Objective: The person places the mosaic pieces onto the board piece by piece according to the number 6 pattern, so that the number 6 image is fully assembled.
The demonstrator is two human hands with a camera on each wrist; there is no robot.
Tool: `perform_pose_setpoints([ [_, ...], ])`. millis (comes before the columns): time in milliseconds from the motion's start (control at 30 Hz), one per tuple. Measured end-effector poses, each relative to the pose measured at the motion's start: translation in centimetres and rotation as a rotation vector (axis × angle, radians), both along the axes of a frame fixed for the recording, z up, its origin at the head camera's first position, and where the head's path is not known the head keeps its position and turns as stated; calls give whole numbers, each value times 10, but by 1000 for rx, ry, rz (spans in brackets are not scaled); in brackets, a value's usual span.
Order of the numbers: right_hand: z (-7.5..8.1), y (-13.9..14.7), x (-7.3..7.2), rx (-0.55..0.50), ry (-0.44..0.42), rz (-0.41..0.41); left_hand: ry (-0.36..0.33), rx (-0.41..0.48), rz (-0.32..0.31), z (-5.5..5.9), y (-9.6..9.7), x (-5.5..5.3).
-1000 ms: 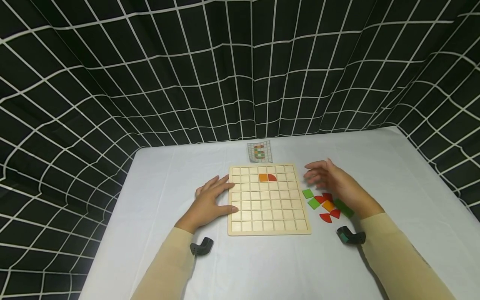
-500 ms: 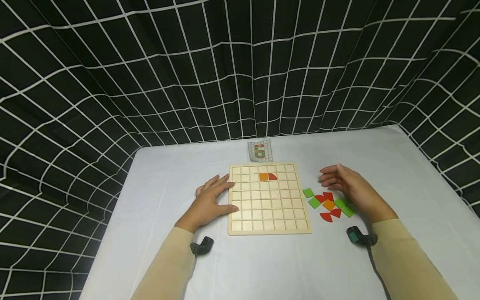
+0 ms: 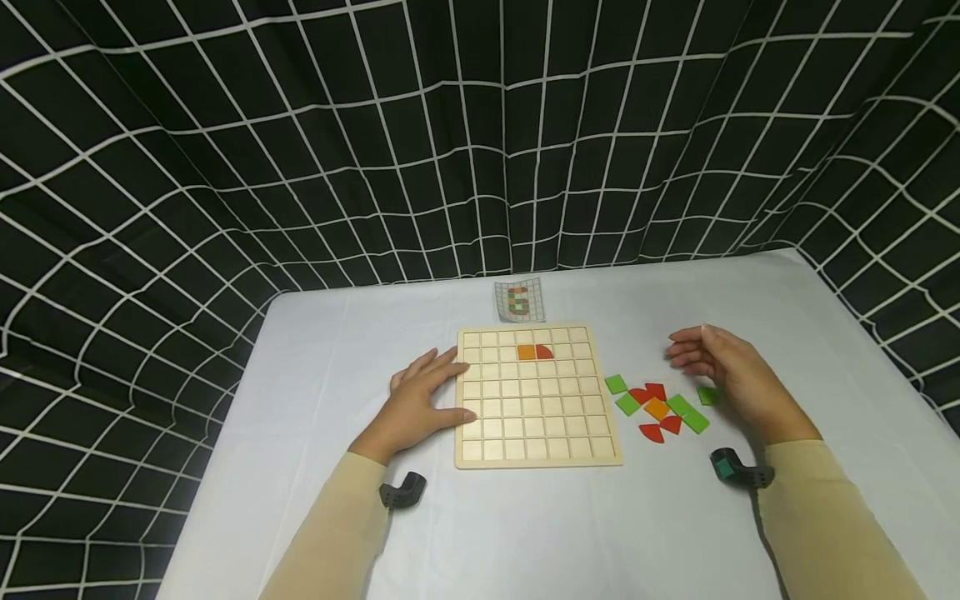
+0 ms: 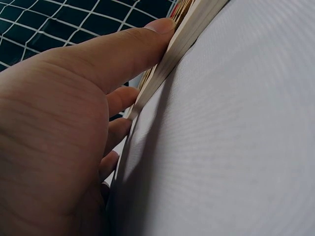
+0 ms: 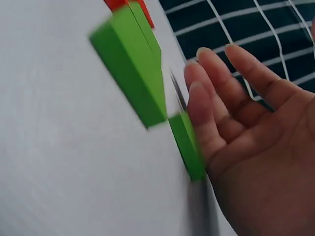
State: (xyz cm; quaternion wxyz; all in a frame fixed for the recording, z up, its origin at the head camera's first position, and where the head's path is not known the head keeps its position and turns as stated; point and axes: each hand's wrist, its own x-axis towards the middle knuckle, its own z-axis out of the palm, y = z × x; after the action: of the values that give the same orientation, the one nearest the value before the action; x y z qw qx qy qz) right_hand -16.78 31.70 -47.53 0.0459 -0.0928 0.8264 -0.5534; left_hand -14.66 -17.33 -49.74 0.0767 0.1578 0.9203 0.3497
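A wooden grid board (image 3: pixel 538 408) lies on the table. One orange square tile (image 3: pixel 527 352) and a red quarter-round tile (image 3: pixel 544 352) sit side by side in its second row from the far edge. My left hand (image 3: pixel 420 404) rests at the board's left rim, fingers spread, with thumb and index fingertips on it; the left wrist view shows the thumb (image 4: pixel 123 51) against the edge. To the right of the loose tiles hovers my right hand (image 3: pixel 731 367), fingers loosely bent and holding nothing. Beside it lies a green square tile (image 3: pixel 707 395), partly hidden by the hand.
Between board and right hand lie several loose tiles: green squares (image 3: pixel 627 404), red pieces (image 3: pixel 652 433) and an orange square (image 3: pixel 656 409). A small card (image 3: pixel 519 301) with a printed coloured grid pattern lies beyond the board. A black gridded curtain (image 3: pixel 480 150) encloses the white table (image 3: pixel 570 533).
My right hand has moved right, away from the board, uncovering green tiles that were shaded or hidden under it. My left hand and the tiles on the board have stayed put.
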Motion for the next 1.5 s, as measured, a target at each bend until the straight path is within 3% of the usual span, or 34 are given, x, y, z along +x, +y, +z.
perform_pose_setpoints([
  [133,-4,5,1,-10,18,0,11,-4,-1,0,0,0],
  [233,-6,7,1,5,-22,-11,14,-3,-5,-1,0,0],
  [367,-7,8,2,103,-119,-34,8,-5,-4,-2,0,0],
  [467,-8,7,1,185,-135,-1,-4,-20,5,-3,0,-1],
  [667,-7,4,-2,284,-84,94,-11,-17,9,0,0,-1],
  [900,-7,-2,0,343,-64,157,-9,-11,3,3,0,1],
  [1100,-6,-7,2,377,-23,133,-8,-2,5,2,1,1],
  [1500,-6,-16,2,365,-70,74,-5,-6,6,0,1,0],
])
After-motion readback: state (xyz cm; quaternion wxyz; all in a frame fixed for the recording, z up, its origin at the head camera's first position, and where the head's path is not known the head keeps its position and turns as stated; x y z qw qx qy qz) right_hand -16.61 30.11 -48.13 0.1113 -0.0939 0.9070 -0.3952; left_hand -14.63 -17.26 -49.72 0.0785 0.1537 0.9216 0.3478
